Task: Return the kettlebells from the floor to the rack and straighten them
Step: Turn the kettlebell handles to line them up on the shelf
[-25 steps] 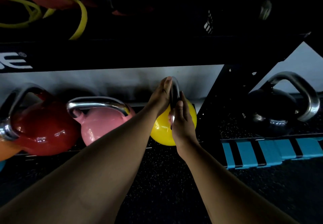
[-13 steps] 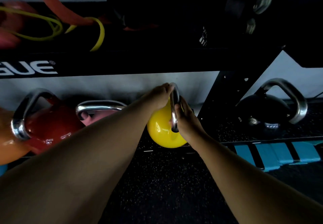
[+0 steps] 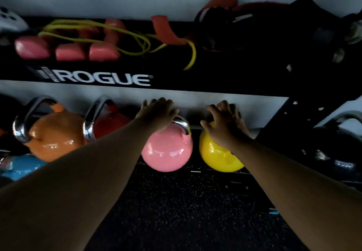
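On the rack's low shelf [image 3: 197, 167] stand a pink kettlebell [image 3: 166, 149] and, to its right, a yellow kettlebell [image 3: 217, 156]. My left hand [image 3: 156, 115] lies over the pink one's steel handle with the fingers curled behind it. My right hand [image 3: 225, 127] is curled over the top of the yellow one and hides its handle. Left of them stand a red kettlebell [image 3: 111, 122] and an orange kettlebell [image 3: 54, 139], both with handles tilted left. A blue kettlebell [image 3: 19, 166] shows partly at the lower left edge.
A black ROGUE shelf beam [image 3: 195, 82] runs just above my hands, carrying pink dumbbells [image 3: 66, 52] and yellow bands [image 3: 98, 33]. A black rack upright [image 3: 290, 117] rises at the right, with a black kettlebell [image 3: 337, 152] beyond it. Speckled black rubber floor [image 3: 186, 211] lies below.
Both hands were on the yellow kettlebell's handle. My left hand has moved left onto the pink kettlebell, and my right hand now covers the yellow one's top. The view has shifted up and left.
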{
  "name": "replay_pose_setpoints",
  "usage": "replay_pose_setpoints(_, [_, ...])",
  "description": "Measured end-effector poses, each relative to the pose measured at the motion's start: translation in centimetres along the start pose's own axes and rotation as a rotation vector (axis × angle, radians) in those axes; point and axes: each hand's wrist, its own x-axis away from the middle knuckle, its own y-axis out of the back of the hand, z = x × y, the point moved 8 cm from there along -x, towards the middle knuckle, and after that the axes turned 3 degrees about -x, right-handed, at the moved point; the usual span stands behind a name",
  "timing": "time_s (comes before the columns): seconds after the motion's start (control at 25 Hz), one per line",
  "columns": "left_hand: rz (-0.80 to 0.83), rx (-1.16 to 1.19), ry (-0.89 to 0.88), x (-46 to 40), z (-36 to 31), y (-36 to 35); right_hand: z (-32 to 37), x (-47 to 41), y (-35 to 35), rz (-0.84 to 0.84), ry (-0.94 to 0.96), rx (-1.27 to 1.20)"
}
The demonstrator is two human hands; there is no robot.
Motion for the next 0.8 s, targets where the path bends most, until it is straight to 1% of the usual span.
replay_pose_setpoints(0.12, [0.008,0.104,0.049,1.1,4.5,-0.7,4.8,-1.6,-2.9,0.067,0.011,-0.043])
replay_pose_setpoints(0.2, [0.061,0.230,0.084,1.3,7.1,-2.3,7.2,-2.3,-5.2,0.126,0.002,-0.044])
replay_pose_setpoints(0.28, [0.117,0.443,0.167,2.0,8.4,-4.4,8.2,-2.9,-7.1,0.186,-0.024,-0.091])
replay_pose_setpoints(0.36, [0.139,0.770,0.353,3.2,8.2,-6.8,8.0,-3.4,-8.2,0.226,-0.055,-0.243])
replay_pose_setpoints(0.4, [0.128,0.903,0.446,3.7,7.8,-7.5,7.8,-3.5,-8.3,0.213,-0.070,-0.328])
replay_pose_setpoints(0.44, [0.107,0.990,0.496,3.4,7.6,-7.9,7.7,-3.5,-8.4,0.174,-0.106,-0.398])
replay_pose_setpoints(0.48, [0.094,1.024,0.507,2.8,7.6,-7.9,7.6,-3.4,-8.4,0.102,-0.148,-0.457])
replay_pose_setpoints(0.56, [0.086,1.036,0.464,1.1,8.2,-7.3,8.1,-2.0,-8.2,-0.062,-0.260,-0.567])
replay_pose_setpoints(0.6, [0.091,1.048,0.444,0.3,8.4,-7.1,8.3,-1.3,-8.1,-0.108,-0.312,-0.625])
replay_pose_setpoints(0.64, [0.099,1.061,0.448,0.0,8.3,-7.2,8.1,-1.1,-8.6,-0.105,-0.350,-0.671])
replay_pose_setpoints(0.68, [0.081,1.083,0.463,0.3,8.0,-7.6,8.0,-0.9,-8.8,-0.060,-0.383,-0.695])
replay_pose_setpoints(0.76, [0.002,1.151,0.478,1.2,7.0,-7.8,7.8,-1.2,-9.0,-0.003,-0.398,-0.733])
replay_pose_setpoints(0.8, [-0.021,1.180,0.468,1.1,6.6,-7.6,7.6,-1.4,-8.9,-0.035,-0.413,-0.762])
